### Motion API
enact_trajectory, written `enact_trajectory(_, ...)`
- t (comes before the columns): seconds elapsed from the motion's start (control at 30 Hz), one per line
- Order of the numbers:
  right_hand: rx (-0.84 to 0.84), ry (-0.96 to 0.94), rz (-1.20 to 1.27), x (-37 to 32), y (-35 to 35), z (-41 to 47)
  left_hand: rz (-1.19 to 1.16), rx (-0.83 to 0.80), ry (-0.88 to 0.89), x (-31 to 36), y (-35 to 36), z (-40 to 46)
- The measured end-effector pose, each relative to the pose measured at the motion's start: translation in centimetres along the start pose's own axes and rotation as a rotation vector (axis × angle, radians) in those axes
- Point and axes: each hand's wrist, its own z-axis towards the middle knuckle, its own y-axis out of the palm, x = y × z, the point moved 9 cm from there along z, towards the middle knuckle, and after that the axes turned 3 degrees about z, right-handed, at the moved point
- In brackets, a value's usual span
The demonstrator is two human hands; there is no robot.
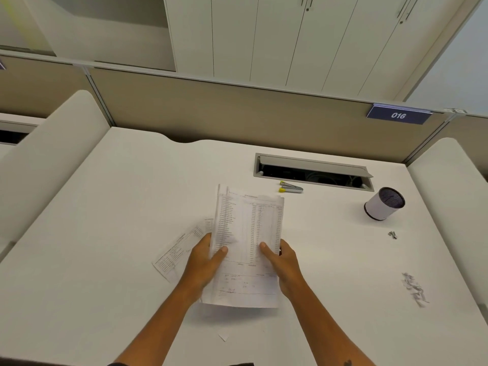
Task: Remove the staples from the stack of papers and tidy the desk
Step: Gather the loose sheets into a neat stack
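Two hands meet on one bundle in the head view, the only view there is. The left hand (204, 256) and the right hand (281, 260) each hold a side edge of the stack of papers (248, 241), thumbs lying on the printed top sheet and fingers curled behind, so both grips are grasping the stack rather than released. The sheets stand raised off the table (105, 233), lower edge toward the person, probably so the edges can be squared up between the palms. Another printed sheet (175, 253) lies flat on the table just left of the stack, partly hidden under the left hand, perhaps set aside already. Beyond the stack, near the open cable hatch (314, 171), rests the staple remover (290, 188) with its yellow tips, within reach yet out of the way. To the right stands a white cup (384, 204) with a dark inside, likely meant for waste. A few loose staples (392, 235) lie near it, and a larger scatter of staples and scraps (414, 289) sits by the right edge, gathered away from the paperwork. A small paper scrap (223, 336) lies close to the person. Clearing these bits looks like the remaining tidying.
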Motion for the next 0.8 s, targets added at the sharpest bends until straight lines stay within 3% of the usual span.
enact_trajectory(0.13, -0.09, 0.037, 0.182, 0.5, -1.3, -0.8, -0.074, -0.167, 0.124, 3.6, 2.7, -1.6)
enact_trajectory(0.33, -0.413, 0.186, 0.475, 1.0, -2.1, -3.8, -0.102, -0.306, 0.197, 5.6, 5.1, -3.3)
enact_trajectory(0.47, -0.322, 0.189, 0.486, 1.8, -4.1, -4.1, -0.134, -0.283, 0.142, 4.4, 5.5, -3.5)
enact_trajectory(0.7, 0.011, 0.076, 0.115, 1.5, -6.5, -4.0, -0.016, -0.083, -0.02, -1.8, 4.3, -2.4)
enact_trajectory(0.8, 0.089, 0.037, 0.079, 1.2, -6.4, -3.9, 0.046, 0.038, -0.084, -4.1, 3.3, -1.0)
